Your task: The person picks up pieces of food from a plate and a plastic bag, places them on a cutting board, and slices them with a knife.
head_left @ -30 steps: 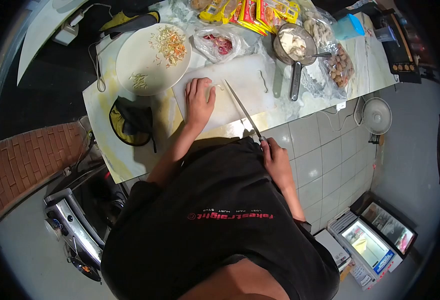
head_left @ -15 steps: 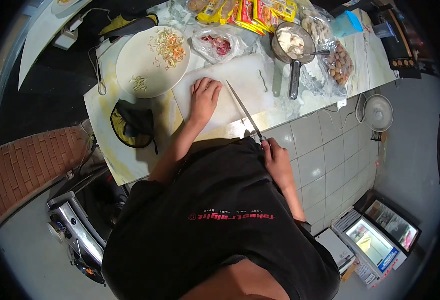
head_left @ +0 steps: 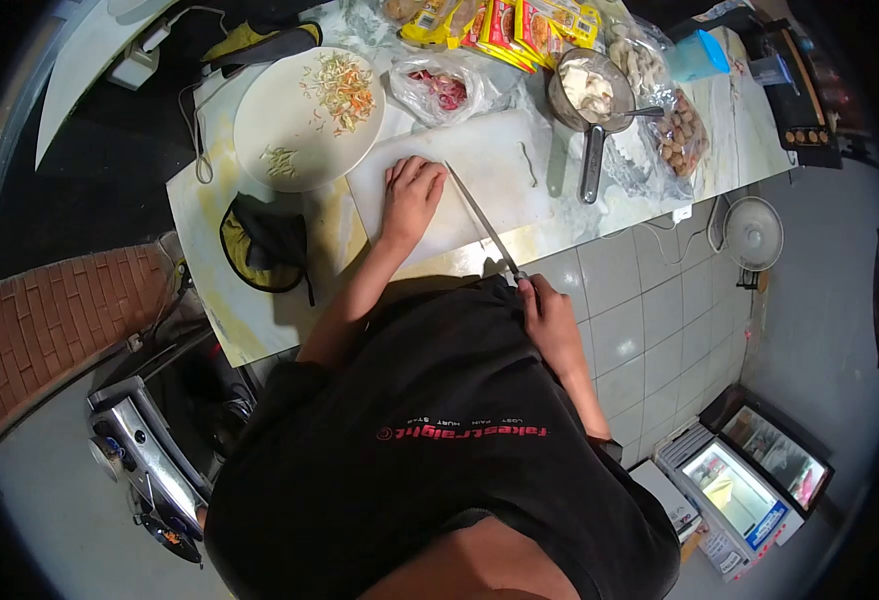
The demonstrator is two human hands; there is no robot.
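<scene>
My left hand [head_left: 415,205] rests on the white cutting board [head_left: 495,150], fingers curled and pressed together. Whatever lies beneath those fingers is hidden. In my right hand [head_left: 552,325] is the handle of a long kitchen knife [head_left: 484,219]. Its blade slants across the board, with the tip close beside my left fingertips. A thin green strip [head_left: 529,164] lies on the board's right part. Beyond my left hand, a large white plate [head_left: 260,125] carries a pile of shredded vegetables [head_left: 342,95] and a smaller pale green heap [head_left: 281,162].
Behind the board sits a plastic bag of sliced red onion [head_left: 445,90]. A saucepan [head_left: 594,150] with white pieces and a spoon stands right of it. Yellow and red packets [head_left: 520,32] lie at the back. A black-and-yellow pouch [head_left: 265,245] is at the left.
The knife tip has shifted slightly left, closer to my left fingertips. My left hand stays at nearly the same spot on the board. The whole view has moved a little.
</scene>
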